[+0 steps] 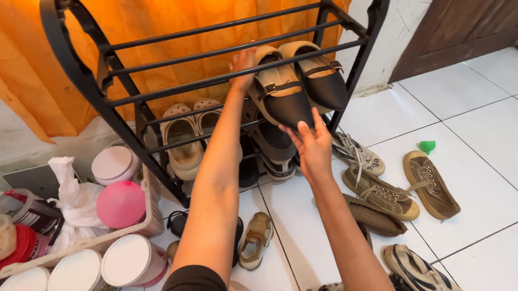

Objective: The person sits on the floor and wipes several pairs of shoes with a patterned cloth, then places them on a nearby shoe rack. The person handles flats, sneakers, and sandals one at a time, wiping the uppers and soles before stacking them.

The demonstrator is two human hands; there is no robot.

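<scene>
A black metal shoe rack (84, 78) stands against an orange curtain. On its top bars lie two black pointed flat shoes with tan insoles. My left hand (242, 62) grips the heel of the left flat shoe (280, 97). My right hand (311, 143) holds that same shoe at its pointed toe. The other flat shoe (320, 80) rests beside it on the right, untouched. Beige clogs (182, 138) sit on the middle shelf, and dark shoes (271, 148) lie lower down.
Loose shoes lie on the white tile floor: olive sneakers (429, 184), a white sneaker (357, 152), a small tan shoe (255, 240). A white basket (147, 213) with jars, a pink balloon and a plastic bag stands at left. A brown door (471, 16) is at right.
</scene>
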